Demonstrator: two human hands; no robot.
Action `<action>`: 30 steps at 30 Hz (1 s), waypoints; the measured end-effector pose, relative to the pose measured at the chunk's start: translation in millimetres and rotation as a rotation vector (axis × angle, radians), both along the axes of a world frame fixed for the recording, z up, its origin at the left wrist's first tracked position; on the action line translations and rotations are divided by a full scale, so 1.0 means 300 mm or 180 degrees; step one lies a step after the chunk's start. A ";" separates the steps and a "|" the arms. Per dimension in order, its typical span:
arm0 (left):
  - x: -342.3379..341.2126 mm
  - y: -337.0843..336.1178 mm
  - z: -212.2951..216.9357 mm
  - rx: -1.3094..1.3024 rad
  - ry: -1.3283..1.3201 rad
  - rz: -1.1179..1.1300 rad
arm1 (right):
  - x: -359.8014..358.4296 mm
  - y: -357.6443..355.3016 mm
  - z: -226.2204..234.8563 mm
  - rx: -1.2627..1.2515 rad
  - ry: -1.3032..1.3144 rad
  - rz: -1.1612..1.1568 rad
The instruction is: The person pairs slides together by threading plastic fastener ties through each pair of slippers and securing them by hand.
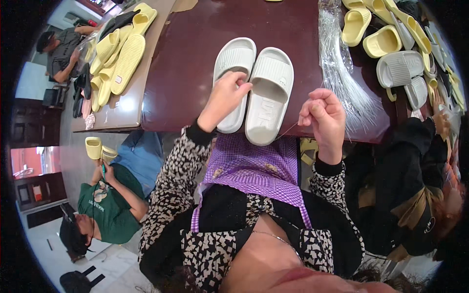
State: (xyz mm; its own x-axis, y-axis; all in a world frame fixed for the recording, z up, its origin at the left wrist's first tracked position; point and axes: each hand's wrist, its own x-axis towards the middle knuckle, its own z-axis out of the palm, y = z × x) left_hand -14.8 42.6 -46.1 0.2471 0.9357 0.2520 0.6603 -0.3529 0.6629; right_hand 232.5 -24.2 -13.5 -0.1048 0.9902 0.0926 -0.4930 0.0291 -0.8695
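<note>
A pair of pale grey slide sandals lies side by side at the near edge of the dark red table, heels toward me. My left hand [225,100] rests over the left slide [233,53], fingers curled at its strap opening and thumb against the inner edge; its fingertips are partly hidden. The right slide [267,110] is untouched, its heel jutting past the table edge. To the right, my right hand [323,115] is closed in a pinch, raised near the table edge. A thin strand [289,130] runs from its fingertips toward the right slide's heel.
A bundle of clear plastic strands [342,78] lies right of the slides. Yellow slides [383,41] and grey slides [400,68] pile at the far right, near another person's hand [441,122]. More yellow slides [128,63] lie left. A person in green [115,210] sits left, holding a yellow slide.
</note>
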 end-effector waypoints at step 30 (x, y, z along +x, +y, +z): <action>0.016 -0.279 0.095 0.0490 -0.0190 -0.1670 | -0.028 -0.121 -0.098 -0.1901 -0.1280 0.0729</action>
State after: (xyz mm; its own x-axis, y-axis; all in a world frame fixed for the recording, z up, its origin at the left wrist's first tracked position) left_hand -10.0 -41.1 -17.6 0.6516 0.6419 0.4042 0.3324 -0.7206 0.6085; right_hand 224.0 -60.3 -43.0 -0.2264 0.8095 -0.5417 -0.0714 -0.5685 -0.8196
